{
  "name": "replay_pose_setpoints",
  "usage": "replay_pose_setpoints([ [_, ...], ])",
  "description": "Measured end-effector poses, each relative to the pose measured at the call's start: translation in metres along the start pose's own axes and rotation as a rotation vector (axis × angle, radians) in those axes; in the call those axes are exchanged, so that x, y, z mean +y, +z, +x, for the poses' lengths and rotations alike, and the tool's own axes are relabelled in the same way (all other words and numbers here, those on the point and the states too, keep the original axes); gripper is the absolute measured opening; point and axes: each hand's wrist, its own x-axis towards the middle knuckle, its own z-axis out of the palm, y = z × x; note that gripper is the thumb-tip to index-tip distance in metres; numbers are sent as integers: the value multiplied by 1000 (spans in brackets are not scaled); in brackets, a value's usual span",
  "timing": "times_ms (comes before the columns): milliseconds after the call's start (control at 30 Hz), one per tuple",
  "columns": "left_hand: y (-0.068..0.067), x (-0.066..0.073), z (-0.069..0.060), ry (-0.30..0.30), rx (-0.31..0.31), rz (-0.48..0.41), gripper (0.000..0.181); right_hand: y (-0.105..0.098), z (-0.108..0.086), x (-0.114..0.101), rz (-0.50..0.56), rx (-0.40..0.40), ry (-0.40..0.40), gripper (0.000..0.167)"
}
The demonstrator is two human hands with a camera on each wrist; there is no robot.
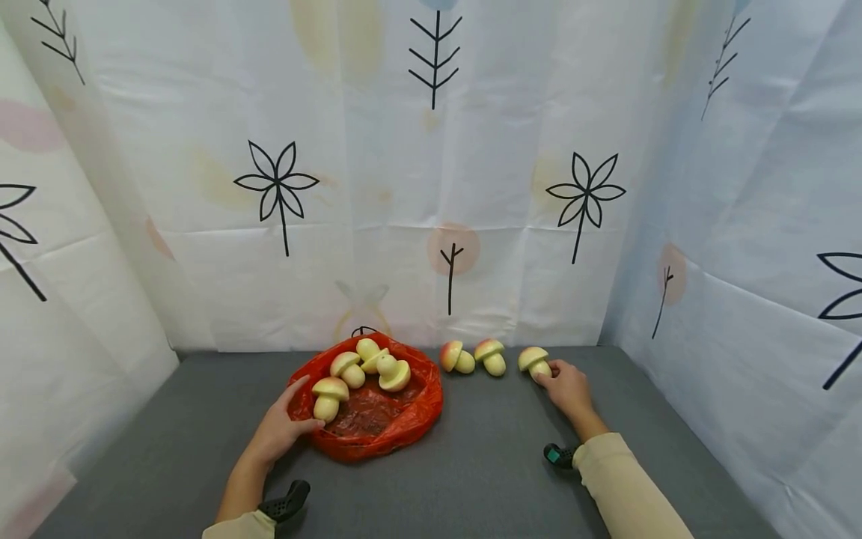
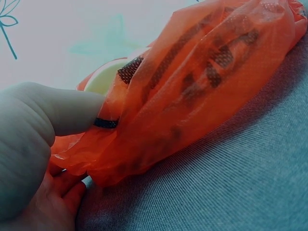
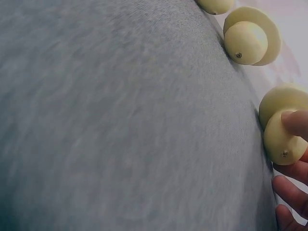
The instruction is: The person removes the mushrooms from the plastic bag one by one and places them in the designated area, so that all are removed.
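Observation:
A red plastic bag lies with its mouth spread wide, several toy mushrooms with pale stems inside it. My left hand grips the bag's left rim; in the left wrist view its thumb lies over the edge, with fingers on the outer side. Over to the right, my right hand pinches the stem of a toy mushroom at the table's back edge. That mushroom sits between thumb and fingers in the right wrist view.
Two more toy mushrooms, one near the bag and another beside it, stand along the back of the grey table. A patterned white curtain rises behind and at both sides.

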Motion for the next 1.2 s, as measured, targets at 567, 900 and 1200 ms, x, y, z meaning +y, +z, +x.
replay_pose_setpoints([
  [567, 0, -3, 1, 8, 8, 4, 94, 15, 16, -13, -40, 0, 22, 46],
  [900, 2, -2, -1, 4, 0, -18, 94, 20, 13, -12, -40, 20, -16, 47],
  [1200, 1, -2, 0, 2, 8, -28, 93, 23, 19, -13, -43, 8, -19, 52],
])
